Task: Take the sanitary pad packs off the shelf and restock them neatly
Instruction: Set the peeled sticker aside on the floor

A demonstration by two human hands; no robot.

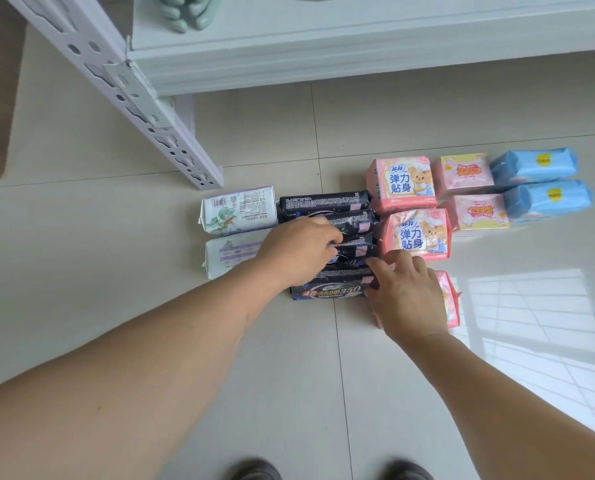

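On the floor [410, 393], below the white shelf [323, 53], pad packs are laid in rows. Two pale packs [239, 209] are set at the left, a column of dark packs [327, 202] beside them, then pink packs [401, 183], yellow-pink packs [464, 174] and two blue packs [535, 166] at the right. The left hand [298, 252] is placed on the dark column, its fingers curled over a middle pack; a firm grip cannot be confirmed. The right hand [407, 292] is spread with loose fingers, its tips touching the nearest dark pack [330, 291], and a third pink pack [450, 299] is partly hidden under it. Two shoes [254, 471] are seen at the bottom edge.
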